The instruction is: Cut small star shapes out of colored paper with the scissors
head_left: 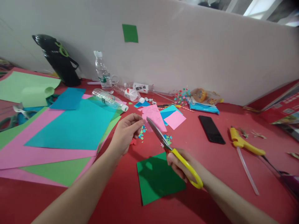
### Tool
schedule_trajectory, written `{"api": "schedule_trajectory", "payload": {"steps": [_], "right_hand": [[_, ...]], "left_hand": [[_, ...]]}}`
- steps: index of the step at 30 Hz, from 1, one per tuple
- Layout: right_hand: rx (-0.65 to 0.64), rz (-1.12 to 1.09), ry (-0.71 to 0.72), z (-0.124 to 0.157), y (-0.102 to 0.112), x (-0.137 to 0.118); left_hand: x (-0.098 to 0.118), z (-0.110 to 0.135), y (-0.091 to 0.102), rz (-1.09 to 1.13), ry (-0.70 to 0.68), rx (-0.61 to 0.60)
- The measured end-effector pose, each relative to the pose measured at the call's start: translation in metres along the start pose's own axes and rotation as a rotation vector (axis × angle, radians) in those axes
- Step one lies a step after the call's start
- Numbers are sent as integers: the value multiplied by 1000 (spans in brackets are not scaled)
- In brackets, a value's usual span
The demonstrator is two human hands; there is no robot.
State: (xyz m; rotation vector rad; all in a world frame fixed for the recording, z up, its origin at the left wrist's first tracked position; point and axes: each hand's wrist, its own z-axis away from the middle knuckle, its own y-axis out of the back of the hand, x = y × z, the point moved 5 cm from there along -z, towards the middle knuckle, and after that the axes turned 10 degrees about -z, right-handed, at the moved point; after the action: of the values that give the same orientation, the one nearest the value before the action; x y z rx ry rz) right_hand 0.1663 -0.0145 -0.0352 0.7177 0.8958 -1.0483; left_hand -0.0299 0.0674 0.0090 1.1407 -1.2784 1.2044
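Observation:
My right hand [178,163] grips yellow-handled scissors [161,137], whose blades look closed and point up and left. Close to their tip is my left hand [128,130], thumb and fingers pinched together; whatever is between them is too small or hidden to name. Behind the fingertips and blades appears a pink paper with drawn lines [155,116], and I cannot tell if the left fingers touch it. Under the scissors lies a dark green paper sheet [158,180]. Small colored paper stars [168,139] are scattered behind the blades.
Large colored sheets [72,124] spread over the left side, near a black flask [59,60]. Several plastic bottles [104,74] stand or lie along the wall. A phone [211,129] and a yellow glue gun [245,143] are on the right.

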Motion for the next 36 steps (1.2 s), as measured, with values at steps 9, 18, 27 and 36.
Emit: {"api": "schedule_trajectory", "payload": {"steps": [9, 18, 27, 36], "right_hand": [[-4, 12, 96, -2, -5, 4], [-13, 16, 78, -2, -6, 5], [-52, 138, 118, 3, 2, -9], [-81, 178, 102, 8, 6, -16]], "left_hand": [[-5, 6, -13, 243, 150, -130], [0, 3, -7, 270, 60, 5], [12, -1, 9, -181, -148, 176], [5, -5, 10, -100, -42, 96]]}}
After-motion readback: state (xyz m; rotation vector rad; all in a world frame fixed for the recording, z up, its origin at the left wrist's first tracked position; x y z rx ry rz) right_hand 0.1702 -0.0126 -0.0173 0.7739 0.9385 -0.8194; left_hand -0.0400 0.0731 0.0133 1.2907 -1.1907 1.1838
